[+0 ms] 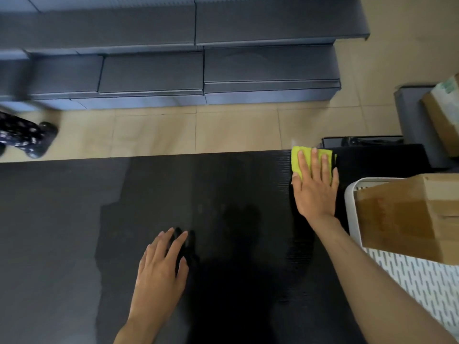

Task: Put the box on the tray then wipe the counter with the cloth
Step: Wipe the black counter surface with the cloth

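A brown cardboard box (412, 214) rests on the white slotted tray (422, 281) at the right edge of the dark counter (223, 189). My right hand (315, 189) lies flat, fingers spread, pressing a yellow-green cloth (296, 157) onto the counter at its far edge, just left of the tray. Most of the cloth is hidden under the palm and fingers. My left hand (161, 269) rests flat on the counter near the middle, fingers apart, holding nothing.
Beyond the counter's far edge lies a beige tiled floor (198, 130) with grey stepped units (186, 70) behind. A person's patterned leg and dark shoe (37, 140) stand at far left. Another cardboard box (444, 115) sits on a grey stand at right.
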### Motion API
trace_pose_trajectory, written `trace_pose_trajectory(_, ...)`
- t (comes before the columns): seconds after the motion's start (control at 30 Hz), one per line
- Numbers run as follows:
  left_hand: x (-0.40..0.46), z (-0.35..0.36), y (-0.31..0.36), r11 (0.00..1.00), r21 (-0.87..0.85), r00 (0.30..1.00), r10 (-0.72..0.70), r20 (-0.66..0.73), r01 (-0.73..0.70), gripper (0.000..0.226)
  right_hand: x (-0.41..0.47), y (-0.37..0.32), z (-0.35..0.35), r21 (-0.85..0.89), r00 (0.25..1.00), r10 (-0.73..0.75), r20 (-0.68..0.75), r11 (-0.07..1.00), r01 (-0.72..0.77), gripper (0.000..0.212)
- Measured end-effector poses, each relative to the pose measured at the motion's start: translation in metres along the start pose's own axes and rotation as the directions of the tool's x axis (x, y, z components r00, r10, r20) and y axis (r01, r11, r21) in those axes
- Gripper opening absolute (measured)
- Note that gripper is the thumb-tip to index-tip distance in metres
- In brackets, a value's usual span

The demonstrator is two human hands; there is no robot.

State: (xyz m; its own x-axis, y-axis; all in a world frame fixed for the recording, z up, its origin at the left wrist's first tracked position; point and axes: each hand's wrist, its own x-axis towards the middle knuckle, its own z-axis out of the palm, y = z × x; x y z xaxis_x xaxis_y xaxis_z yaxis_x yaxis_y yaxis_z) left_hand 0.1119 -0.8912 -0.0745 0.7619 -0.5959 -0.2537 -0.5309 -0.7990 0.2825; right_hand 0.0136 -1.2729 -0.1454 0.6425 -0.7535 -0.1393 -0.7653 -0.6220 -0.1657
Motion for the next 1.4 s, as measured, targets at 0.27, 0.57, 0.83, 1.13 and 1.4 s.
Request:
trace_pose_trajectory(0.27,-0.009,-0.006,-0.028,0.999,-0.052,1.000,-0.004,0.019,0.005,0.059,0.004,-0.059,0.009,0.009,1.000,-0.023,0.018,1.000,0.023,0.064)
trace_pose_trajectory(0.57,-0.023,-0.032,-0.092,0.995,-0.101,1.000,-0.008,-0.007,0.007,0.061,-0.036,-0.190,0.041,0.000,0.998,-0.062,-0.006,0.998,0.062,0.065)
trace_pose_trajectory(0.83,-0.042,-0.056,-0.181,0.993,-0.107,0.998,-0.061,-0.034,0.057,0.060,-0.053,-0.302,0.066,0.004,0.985,-0.175,-0.015,0.985,0.175,0.064)
trace_pose_trajectory(1.13,-0.056,-0.066,-0.237,0.990,-0.135,0.994,-0.063,-0.085,0.051,0.047,-0.067,-0.407,0.080,-0.001,0.928,-0.374,0.003,0.928,0.374,0.061)
trace_pose_trajectory(1.4,-0.062,-0.075,-0.261,0.989,-0.131,0.995,-0.071,-0.068,0.062,0.046,-0.070,-0.420,0.083,0.215,0.865,-0.478,-0.153,0.838,0.502,0.037)
